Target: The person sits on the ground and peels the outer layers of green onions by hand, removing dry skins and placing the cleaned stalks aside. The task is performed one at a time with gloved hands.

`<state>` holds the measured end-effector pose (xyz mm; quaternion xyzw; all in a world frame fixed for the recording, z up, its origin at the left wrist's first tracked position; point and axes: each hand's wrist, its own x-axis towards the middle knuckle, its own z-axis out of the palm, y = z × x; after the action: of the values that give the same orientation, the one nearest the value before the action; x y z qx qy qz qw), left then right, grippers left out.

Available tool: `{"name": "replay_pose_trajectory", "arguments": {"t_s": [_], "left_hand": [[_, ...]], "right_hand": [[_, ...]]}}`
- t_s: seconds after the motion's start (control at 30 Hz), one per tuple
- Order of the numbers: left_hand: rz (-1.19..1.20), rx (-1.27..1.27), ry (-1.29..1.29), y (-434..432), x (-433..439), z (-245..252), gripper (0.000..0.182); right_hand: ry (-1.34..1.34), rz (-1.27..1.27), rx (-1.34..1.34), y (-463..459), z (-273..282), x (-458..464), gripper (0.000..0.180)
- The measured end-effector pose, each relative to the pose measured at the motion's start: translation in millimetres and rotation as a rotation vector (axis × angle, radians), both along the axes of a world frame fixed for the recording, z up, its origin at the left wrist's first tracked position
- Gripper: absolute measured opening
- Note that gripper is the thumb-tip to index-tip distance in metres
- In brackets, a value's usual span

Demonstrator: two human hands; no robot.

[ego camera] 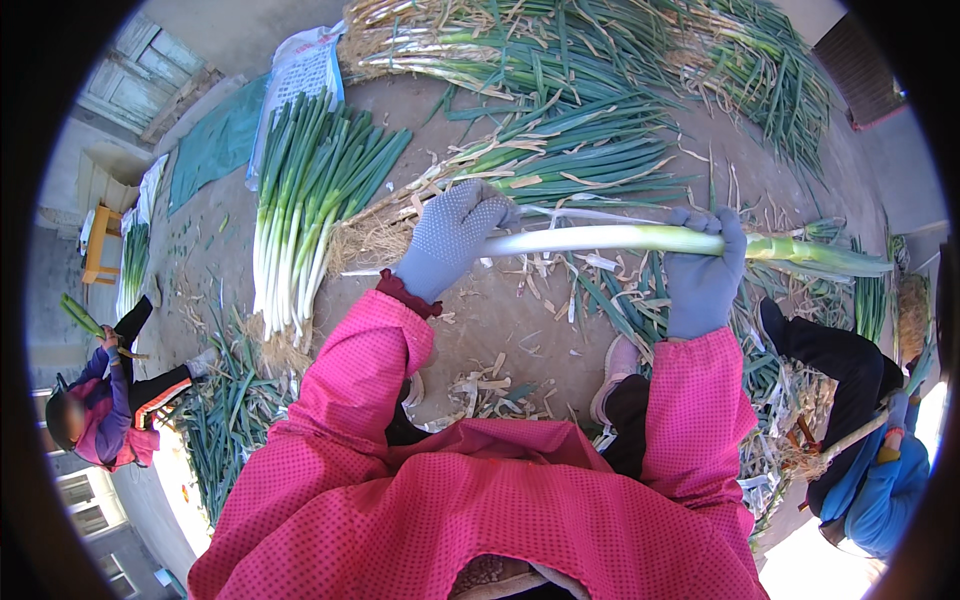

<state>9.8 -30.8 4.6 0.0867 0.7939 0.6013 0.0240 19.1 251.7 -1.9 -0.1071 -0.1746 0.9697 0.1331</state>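
Note:
Both my hands wear grey knitted gloves, and one large green onion [585,239] lies crosswise between them. My left hand [456,231], its glove dotted, closes at the white root end, which it hides. My right hand [705,266] grips the pale green part of the stalk from below, fingers curled up around it. Beyond that hand the stalk runs right into a ragged, partly stripped leaf end [817,253]. A thin whitish strip of skin [589,214] stretches just above the stalk between the hands.
Beyond my hands lie untrimmed green onions [570,161] and a larger heap [525,52]. A bundle of cleaned ones [300,225] rests at left, near a white woven sack [300,64]. Leaf scraps [232,420] litter the ground. People sit at left [112,405] and right [870,472], holding onions.

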Motion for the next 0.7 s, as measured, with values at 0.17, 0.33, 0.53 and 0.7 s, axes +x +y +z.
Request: {"name": "replay_pose_trajectory", "arguments": {"t_s": [0.17,0.33,0.53,0.7], "left_hand": [[0.101,0.420,-0.202,-20,-7,10,0.021],[0.171,0.674,-0.142,-58,-13,31,0.022],[0.169,0.934,-0.241,-100,-18,18,0.023],[0.532,1.015,-0.132,-144,-20,30,0.019]], "right_hand": [[-0.034,-0.049,0.082,2,-2,0,0.009],[0.006,-0.016,0.034,13,1,0,0.008],[0.051,-0.024,-0.031,31,-5,-5,0.011],[0.039,-0.052,-0.056,55,-6,-3,0.008]]}}
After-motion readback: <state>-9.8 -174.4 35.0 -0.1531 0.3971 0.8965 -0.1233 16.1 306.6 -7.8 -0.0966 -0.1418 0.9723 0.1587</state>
